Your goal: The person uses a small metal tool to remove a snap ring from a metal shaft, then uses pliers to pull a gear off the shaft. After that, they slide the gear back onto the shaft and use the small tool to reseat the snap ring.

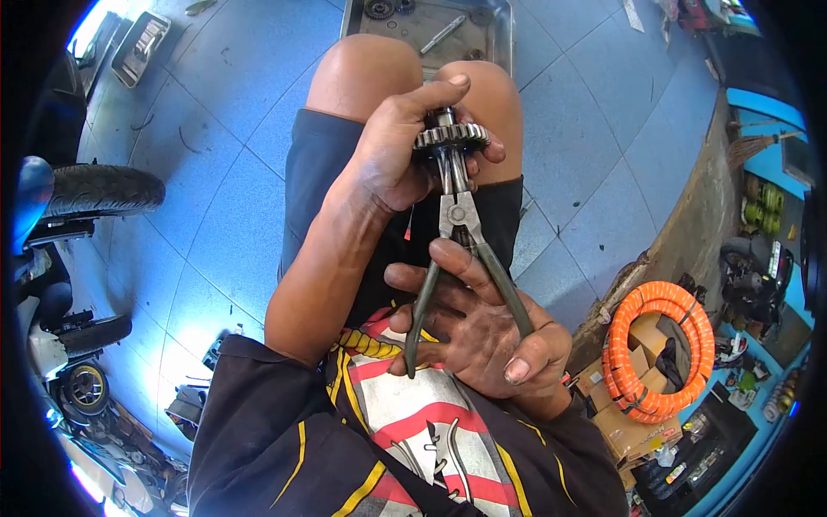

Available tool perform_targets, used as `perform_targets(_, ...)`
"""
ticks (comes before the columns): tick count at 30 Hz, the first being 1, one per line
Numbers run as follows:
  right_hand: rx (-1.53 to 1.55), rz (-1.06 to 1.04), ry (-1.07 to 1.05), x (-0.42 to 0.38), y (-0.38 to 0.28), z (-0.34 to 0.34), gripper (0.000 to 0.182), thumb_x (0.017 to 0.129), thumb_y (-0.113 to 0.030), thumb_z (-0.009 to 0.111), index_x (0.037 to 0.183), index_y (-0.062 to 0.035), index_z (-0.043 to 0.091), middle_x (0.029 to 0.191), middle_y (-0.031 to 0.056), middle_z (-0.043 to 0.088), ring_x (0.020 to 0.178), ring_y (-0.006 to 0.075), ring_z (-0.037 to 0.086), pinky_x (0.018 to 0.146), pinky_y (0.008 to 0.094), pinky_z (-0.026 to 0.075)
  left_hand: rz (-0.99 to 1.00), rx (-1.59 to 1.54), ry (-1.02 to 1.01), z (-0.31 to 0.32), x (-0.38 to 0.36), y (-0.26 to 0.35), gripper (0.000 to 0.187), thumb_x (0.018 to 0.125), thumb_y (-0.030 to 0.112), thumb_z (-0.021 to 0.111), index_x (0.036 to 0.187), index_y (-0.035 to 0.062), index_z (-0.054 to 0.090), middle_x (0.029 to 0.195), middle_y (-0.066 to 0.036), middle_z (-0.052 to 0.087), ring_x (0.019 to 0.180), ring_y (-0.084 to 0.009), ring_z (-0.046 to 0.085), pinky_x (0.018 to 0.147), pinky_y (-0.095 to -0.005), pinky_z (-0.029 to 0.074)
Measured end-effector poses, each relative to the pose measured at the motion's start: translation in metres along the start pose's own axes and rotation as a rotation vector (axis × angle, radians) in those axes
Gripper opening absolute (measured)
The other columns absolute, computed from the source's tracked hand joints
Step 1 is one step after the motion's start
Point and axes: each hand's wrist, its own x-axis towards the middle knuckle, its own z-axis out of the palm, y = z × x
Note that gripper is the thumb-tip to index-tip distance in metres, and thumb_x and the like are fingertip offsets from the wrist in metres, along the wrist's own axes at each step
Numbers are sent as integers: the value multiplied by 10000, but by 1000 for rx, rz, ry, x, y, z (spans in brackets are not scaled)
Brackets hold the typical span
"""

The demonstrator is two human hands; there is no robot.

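Gripped in my left hand (392, 138) is a toothed metal gear (450, 134) on a shaft, held above my knees. The thumb lies over the far end, and fingers show beyond the gear's right side. A pair of slim-nosed pliers (457, 212), its dark handles spread apart, points away from me with its jaws up at the gear's near side. Where the tips touch is hidden. My right hand (482, 336), palm up and blackened with grease, holds the handles, fingers around the left one and the thumb base against the right one.
Beyond my knees, a metal tray (512, 43) holds gears and a pen-like tool. Motorcycle tyres (108, 189) stand at left, near another tray (129, 73). To the right are an orange-wrapped ring (616, 353), cardboard boxes (633, 435) and a low ledge (680, 215).
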Motion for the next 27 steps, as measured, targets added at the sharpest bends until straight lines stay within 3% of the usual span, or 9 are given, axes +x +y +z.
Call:
perform_targets(1, -21, -1, 11, -1, -2, -2, 1108, 535, -55, 639, 1543, -46, 179, 1521, 241, 281, 1327, 349, 423, 1086, 537, 336, -4, 30, 19, 0, 1, -1, 367, 975, 364, 528, 772, 64, 587, 775, -253, 676, 520, -215, 646, 465, -317, 550)
perform_targets(3, -40, -3, 23, -3, -2, -8, 1104, 531, -62, 637, 1540, -42, 191, 1512, 252, 295, 1308, 351, 445, 1077, 532, 348, -22, 5, -1, 1, -1, -1, 386, 957, 354, 563, 771, 20, 615, 748, -230, 685, 556, -217, 654, 532, -304, 549)
perform_targets(6, -17, -28, -26, -4, 0, -17, 1099, 527, -64, 635, 1536, -37, 201, 1495, 263, 312, 1302, 351, 451, 1064, 521, 366, -5, 53, 44, 3, -1, -3, 354, 957, 364, 562, 756, 73, 586, 759, -230, 678, 523, -203, 647, 466, -303, 548)
perform_targets(8, 16, -34, -39, -5, 0, -19, 1094, 528, -65, 634, 1535, -39, 207, 1468, 249, 349, 1279, 341, 468, 1043, 501, 386, 5, 56, 74, 3, -1, -2, 382, 959, 342, 565, 763, 17, 610, 720, -213, 676, 561, -229, 656, 529, -317, 544)
perform_targets(12, -1, -30, -7, -7, 2, -19, 1089, 530, -63, 631, 1535, -45, 213, 1424, 228, 386, 1250, 323, 479, 1015, 486, 405, 18, 39, 47, 0, 1, -4, 376, 959, 332, 565, 761, 15, 606, 712, -212, 671, 568, -238, 659, 521, -319, 539)
perform_targets(18, 59, -35, -30, -6, 6, -22, 1097, 523, -38, 640, 1537, -56, 220, 1352, 169, 417, 1201, 298, 484, 964, 461, 418, 15, 6, 79, 3, 2, -7, 370, 961, 325, 565, 746, 25, 587, 703, -212, 663, 576, -258, 663, 525, -343, 541)
perform_targets(21, 63, -50, -58, -5, 12, -32, 1107, 515, -32, 644, 1538, -58, 221, 1350, 147, 413, 1174, 277, 490, 932, 446, 423, 17, 44, 116, 4, 2, -8, 348, 972, 356, 541, 756, 84, 568, 737, -237, 668, 519, -207, 636, 477, -286, 535)
perform_targets(23, 204, -115, -336, -3, 18, -50, 1111, 515, -33, 644, 1541, -64, 220, 1354, 136, 409, 1161, 250, 490, 903, 433, 425, 78, -7, 79, -1, 7, -10, 369, 959, 330, 569, 744, 31, 572, 699, -210, 660, 597, -276, 675, 517, -360, 544)
perform_targets(27, 130, -116, -283, -1, 11, -37, 1105, 516, -35, 643, 1537, -45, 218, 1362, 141, 403, 1164, 237, 492, 953, 470, 428, 39, 38, 110, 5, 5, -7, 361, 984, 353, 512, 756, 79, 568, 734, -244, 667, 498, -218, 637, 452, -290, 538)
